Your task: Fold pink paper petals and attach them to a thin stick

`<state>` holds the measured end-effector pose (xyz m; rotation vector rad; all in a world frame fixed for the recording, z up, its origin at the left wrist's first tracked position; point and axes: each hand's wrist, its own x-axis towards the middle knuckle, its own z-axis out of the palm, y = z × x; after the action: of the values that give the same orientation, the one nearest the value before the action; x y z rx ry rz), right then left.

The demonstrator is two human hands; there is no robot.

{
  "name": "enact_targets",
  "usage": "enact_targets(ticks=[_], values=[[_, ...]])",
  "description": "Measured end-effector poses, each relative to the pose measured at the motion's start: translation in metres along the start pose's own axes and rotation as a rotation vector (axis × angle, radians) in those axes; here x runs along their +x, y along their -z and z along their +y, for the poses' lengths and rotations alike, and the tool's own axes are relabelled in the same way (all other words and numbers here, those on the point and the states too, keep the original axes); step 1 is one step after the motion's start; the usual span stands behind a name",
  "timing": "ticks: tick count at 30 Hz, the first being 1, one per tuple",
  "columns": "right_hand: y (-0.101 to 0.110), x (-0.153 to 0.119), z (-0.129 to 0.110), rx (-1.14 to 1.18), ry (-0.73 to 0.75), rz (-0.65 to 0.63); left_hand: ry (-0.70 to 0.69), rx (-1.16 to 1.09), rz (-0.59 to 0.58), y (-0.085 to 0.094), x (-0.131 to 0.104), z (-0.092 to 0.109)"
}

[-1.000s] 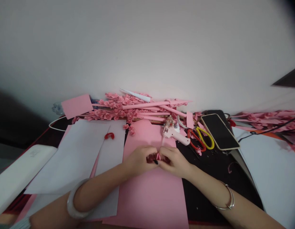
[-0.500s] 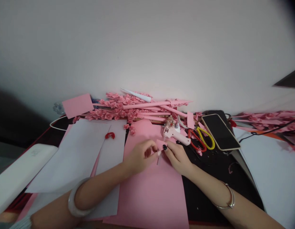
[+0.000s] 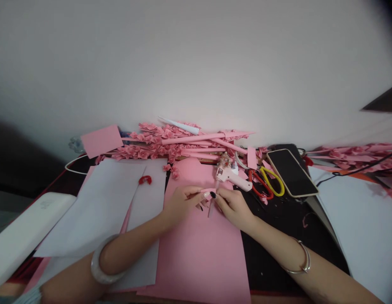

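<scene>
Over a large pink paper sheet (image 3: 208, 257), my left hand (image 3: 183, 207) and my right hand (image 3: 235, 209) meet. Both pinch a small pink paper piece (image 3: 208, 191) between thumbs and fingers. Below the fingertips a thin stick (image 3: 210, 210) points down toward me; it seems to lie against my right fingers, though its upper end is hidden. Just beyond my hands lies a pale pink glue gun (image 3: 233, 177), its nozzle close to my right fingers. Several small paper flowers (image 3: 173, 171) rest on the pink sheet to the left.
Red-handled scissors (image 3: 260, 185), a yellow handle (image 3: 273, 181) and a phone (image 3: 292, 173) lie to the right. Pink paper flower stems (image 3: 158, 145) are heaped along the wall. White sheets (image 3: 88, 207) with a red curled object (image 3: 145, 180) and a long white box (image 3: 28, 232) are at left.
My left fingers have closed in on the small pink paper, which was more upright and now looks flatter or folded. My hands stay in nearly the same place.
</scene>
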<state>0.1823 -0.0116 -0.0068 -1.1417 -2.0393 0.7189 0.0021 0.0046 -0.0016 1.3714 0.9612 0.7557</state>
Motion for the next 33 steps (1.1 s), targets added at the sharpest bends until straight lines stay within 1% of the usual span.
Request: enact_targets(ticks=[3,5,11,15,20,22,27,33], values=[[-0.0008,0.0001,0.0009,-0.040,-0.048,0.133,0.034,-0.040,0.030,-0.0005,-0.0004,0.0015],[-0.0009,0.0004,0.0012,-0.046,-0.039,0.176,0.065,-0.069,0.037,-0.0011,-0.0009,0.0022],[-0.0011,0.0003,0.0003,-0.046,0.094,0.186,0.120,-0.085,0.038,-0.0037,-0.0010,0.0025],[-0.0014,-0.0010,-0.0027,-0.064,0.119,0.208,0.119,-0.103,0.052,-0.0046,-0.0009,0.0036],[-0.0029,-0.0026,-0.0033,-0.083,0.129,0.270,0.115,-0.100,0.056,-0.0049,-0.0017,0.0048],[-0.0031,-0.0027,-0.0029,-0.091,0.161,0.264,0.115,-0.093,0.055,-0.0046,-0.0019,0.0049],[-0.0013,-0.0019,-0.0037,-0.124,0.250,0.184,0.131,-0.112,0.061,-0.0031,-0.0014,0.0051],[0.0002,-0.0031,-0.0032,-0.186,0.273,0.077,0.150,-0.163,0.067,-0.0016,-0.0007,0.0039]])
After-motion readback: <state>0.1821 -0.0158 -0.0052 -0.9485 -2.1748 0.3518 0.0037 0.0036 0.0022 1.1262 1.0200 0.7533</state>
